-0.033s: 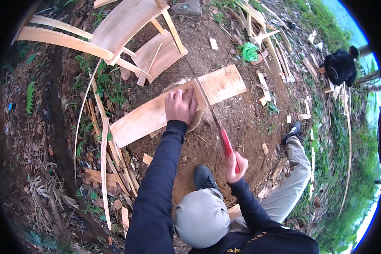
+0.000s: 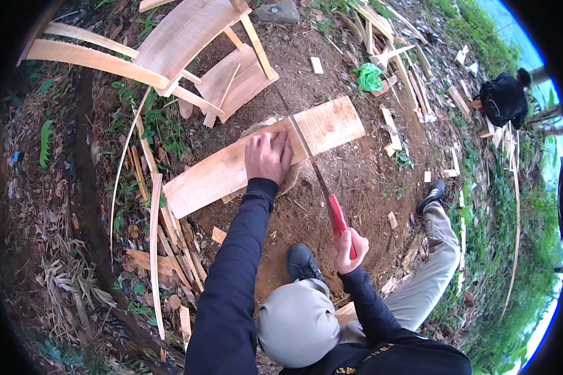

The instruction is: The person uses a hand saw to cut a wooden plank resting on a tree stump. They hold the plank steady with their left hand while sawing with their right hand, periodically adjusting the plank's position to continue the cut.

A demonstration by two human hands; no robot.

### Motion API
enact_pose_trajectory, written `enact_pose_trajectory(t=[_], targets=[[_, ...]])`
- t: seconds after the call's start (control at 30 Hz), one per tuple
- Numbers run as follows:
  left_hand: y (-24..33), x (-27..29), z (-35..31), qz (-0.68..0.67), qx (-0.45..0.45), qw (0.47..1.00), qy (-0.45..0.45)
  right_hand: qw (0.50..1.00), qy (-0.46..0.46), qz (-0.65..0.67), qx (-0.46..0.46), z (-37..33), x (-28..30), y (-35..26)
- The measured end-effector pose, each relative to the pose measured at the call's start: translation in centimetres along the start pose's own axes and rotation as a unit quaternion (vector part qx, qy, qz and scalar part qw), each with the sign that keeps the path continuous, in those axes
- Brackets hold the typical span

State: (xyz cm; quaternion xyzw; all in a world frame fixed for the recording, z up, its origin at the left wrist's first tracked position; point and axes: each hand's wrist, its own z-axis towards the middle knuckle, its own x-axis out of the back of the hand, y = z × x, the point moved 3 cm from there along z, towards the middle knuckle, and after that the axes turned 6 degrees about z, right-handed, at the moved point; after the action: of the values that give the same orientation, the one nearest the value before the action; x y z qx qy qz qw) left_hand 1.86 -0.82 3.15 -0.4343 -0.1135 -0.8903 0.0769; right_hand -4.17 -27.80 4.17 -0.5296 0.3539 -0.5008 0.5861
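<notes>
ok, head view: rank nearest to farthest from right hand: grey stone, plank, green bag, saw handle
1. Saw handle: in the right hand.
2. Plank: under the left hand.
3. Green bag: right, beyond the plank.
4. Grey stone: near the top edge.

A saw (image 2: 335, 211), wood scraps (image 2: 219, 235) and bare soil (image 2: 364, 178) mark an outdoor woodworking spot.

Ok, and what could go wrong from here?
The left hand presses on the board close beside the saw, so a blade that jumped might nick the fingers. The board's ends reach past the support showing under its middle, so it could rock. Only one hand, the right hand, grips the saw's red handle, so the blade might twist and bind.
</notes>
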Motion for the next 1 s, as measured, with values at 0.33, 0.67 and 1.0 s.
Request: enact_pose_trajectory(t=[0.33,0.67,1.0], targets=[[-0.5,-0.1,-0.1,0.012,-0.002,1.0,0.0,0.999,-0.041,0.005,0.014,1.8,-0.9,1.3],[-0.1,-0.7,-0.4,0.006,-0.005,1.0,0.002,1.0,-0.013,0.005,0.007,4.2,-3.1,1.4],[0.2,-0.8,-0.5,0.006,0.0,1.0,0.004,1.0,-0.028,0.007,-0.005,5.8,-3.2,1.1]])
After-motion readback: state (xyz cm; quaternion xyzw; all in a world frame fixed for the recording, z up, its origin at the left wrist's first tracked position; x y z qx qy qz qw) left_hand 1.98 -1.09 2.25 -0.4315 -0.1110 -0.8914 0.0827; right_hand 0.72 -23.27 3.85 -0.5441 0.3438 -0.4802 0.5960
